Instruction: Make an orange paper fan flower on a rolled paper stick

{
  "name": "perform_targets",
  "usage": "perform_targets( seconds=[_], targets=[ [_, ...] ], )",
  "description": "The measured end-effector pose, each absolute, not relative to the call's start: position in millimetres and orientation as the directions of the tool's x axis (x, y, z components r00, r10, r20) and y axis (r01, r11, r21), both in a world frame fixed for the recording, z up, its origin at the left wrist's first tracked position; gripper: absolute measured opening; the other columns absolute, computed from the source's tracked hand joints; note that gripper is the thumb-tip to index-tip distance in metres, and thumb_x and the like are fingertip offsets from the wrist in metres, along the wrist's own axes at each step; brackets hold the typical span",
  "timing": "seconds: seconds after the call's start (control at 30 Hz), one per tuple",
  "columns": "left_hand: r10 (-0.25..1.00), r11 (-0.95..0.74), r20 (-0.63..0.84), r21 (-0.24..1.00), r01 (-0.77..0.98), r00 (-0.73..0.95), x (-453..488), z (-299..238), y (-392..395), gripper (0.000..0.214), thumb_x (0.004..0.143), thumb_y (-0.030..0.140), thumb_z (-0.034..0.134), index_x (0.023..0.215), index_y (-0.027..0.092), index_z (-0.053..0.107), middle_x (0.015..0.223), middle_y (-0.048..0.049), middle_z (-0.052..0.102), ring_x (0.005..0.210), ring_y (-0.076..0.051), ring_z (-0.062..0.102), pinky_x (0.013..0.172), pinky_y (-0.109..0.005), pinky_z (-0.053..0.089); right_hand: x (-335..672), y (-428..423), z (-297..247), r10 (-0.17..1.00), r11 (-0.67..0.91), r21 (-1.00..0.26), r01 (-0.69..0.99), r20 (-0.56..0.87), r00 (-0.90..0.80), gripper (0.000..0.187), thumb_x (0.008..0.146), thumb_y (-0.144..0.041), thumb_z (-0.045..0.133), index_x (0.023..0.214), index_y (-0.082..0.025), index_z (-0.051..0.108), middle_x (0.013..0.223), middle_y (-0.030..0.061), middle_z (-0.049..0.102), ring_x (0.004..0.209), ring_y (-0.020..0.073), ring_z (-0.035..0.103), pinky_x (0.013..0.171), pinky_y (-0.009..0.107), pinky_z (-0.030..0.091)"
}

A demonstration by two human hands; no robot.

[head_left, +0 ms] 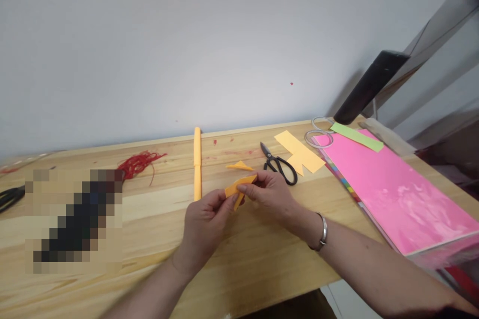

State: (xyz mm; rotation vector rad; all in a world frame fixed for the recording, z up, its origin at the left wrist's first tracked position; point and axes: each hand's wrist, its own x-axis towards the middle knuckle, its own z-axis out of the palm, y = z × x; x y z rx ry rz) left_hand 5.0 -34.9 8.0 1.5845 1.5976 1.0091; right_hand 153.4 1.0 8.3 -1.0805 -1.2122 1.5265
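Observation:
Both my hands meet over the middle of the wooden table [112,214] and pinch one small folded piece of orange paper [239,185]. My left hand [205,222] grips its lower left end with thumb and fingers closed. My right hand [269,192], a metal bracelet on its wrist, holds the upper right end. Just behind the hands lies a small orange paper scrap [240,165]. A rolled orange paper tube [197,163] lies to the left, pointing away from me.
Black scissors [280,164] lie right of the hands, beside a cut orange sheet [299,152]. A stack of coloured paper with pink on top [392,189] fills the right side, with a green strip [357,136] and tape rings [318,137]. Red thread [139,163] lies at the back left.

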Motion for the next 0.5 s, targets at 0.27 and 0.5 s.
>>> perform_targets(
  seconds=[0.27, 0.5],
  targets=[
    [0.989, 0.146, -0.135, 0.958, 0.245, -0.063, 5.8, 9.4, -31.4, 0.019, 0.072, 0.036, 0.063, 0.065, 0.019, 0.067, 0.067, -0.0025, 0.071, 0.068, -0.017, 0.065, 0.062, -0.023, 0.048, 173.3, 18.8, 4.3, 0.999, -0.015, -0.984, -0.176, -0.009, -0.037, 0.026, 0.069, -0.039, 0.067, 0.063, -0.016, 0.059, 0.052, -0.0040, 0.048, 0.049, 0.0070, 0.041, 0.048, 0.021, 0.034],
    [0.969, 0.239, -0.234, 0.969, 0.058, -0.074, 4.2, 9.0, -28.5, 0.018, 0.069, 0.035, 0.067, 0.068, 0.017, 0.068, 0.065, -0.0037, 0.071, 0.067, -0.019, 0.067, 0.065, -0.026, 0.050, 163.6, 11.0, 6.3, 0.943, -0.133, -0.988, -0.079, -0.101, -0.318, 0.021, 0.068, -0.035, 0.068, 0.065, -0.014, 0.062, 0.060, -0.0005, 0.058, 0.056, 0.0102, 0.051, 0.057, 0.024, 0.042]
  ],
)
